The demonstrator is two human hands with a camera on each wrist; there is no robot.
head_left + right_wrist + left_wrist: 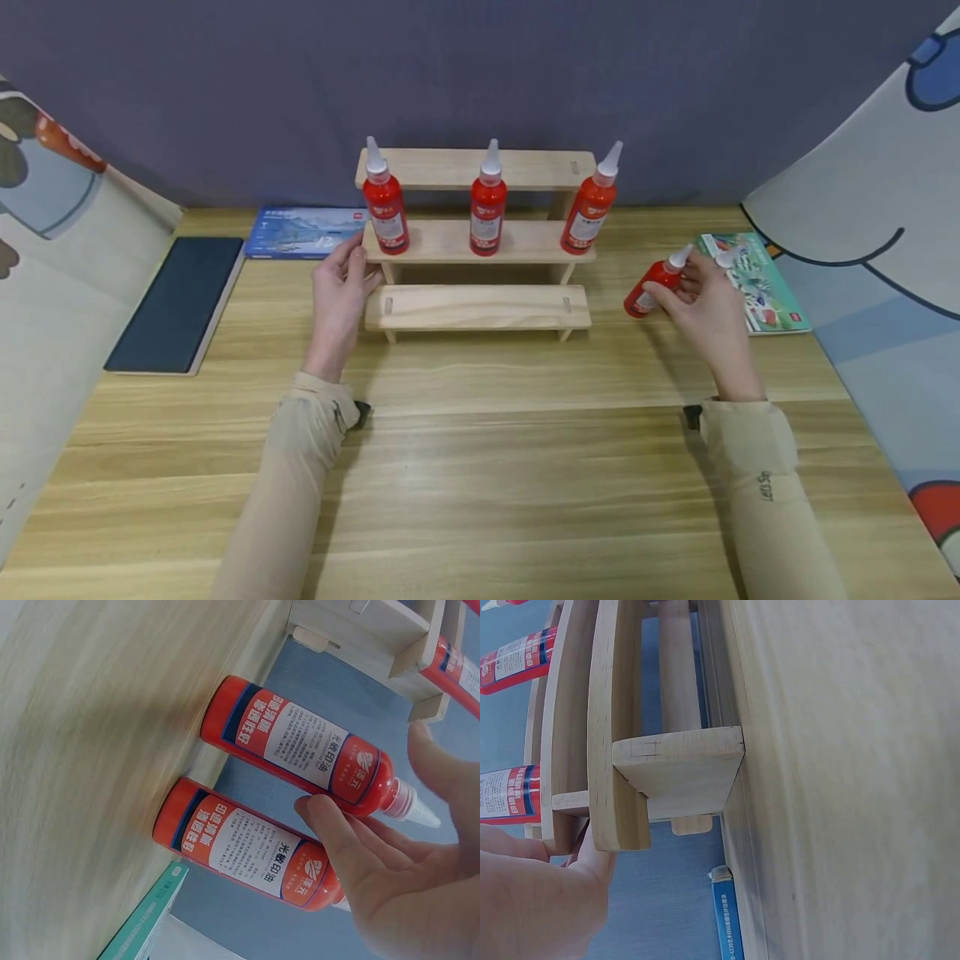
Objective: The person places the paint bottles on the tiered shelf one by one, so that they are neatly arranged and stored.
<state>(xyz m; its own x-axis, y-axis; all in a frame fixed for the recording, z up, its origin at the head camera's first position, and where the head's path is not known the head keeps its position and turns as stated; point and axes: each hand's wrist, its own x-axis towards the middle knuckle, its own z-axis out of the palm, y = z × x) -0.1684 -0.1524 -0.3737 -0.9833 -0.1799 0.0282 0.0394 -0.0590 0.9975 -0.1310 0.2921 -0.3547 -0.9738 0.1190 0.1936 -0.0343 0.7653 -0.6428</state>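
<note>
A three-tier wooden stand (480,307) stands towards the back of the table. My left hand (341,287) grips the left end of its middle tier, thumb in front. On that tier stand three red ink bottles with pointed white caps: the left bottle (386,215), the middle bottle (487,217) and the right bottle (589,217). My right hand (708,304) is around another red bottle (296,746) right of the stand, fingers beside it and thumb apart from it in the right wrist view. A further red bottle (247,844) stands just behind those fingers, mostly hidden in the head view.
A dark flat notebook (176,304) lies at the left. Next to it, a blue box (300,233) reaches behind my left hand. A green booklet (772,292) lies at the right, beyond my right hand. Fabric curtains (480,75) enclose the table.
</note>
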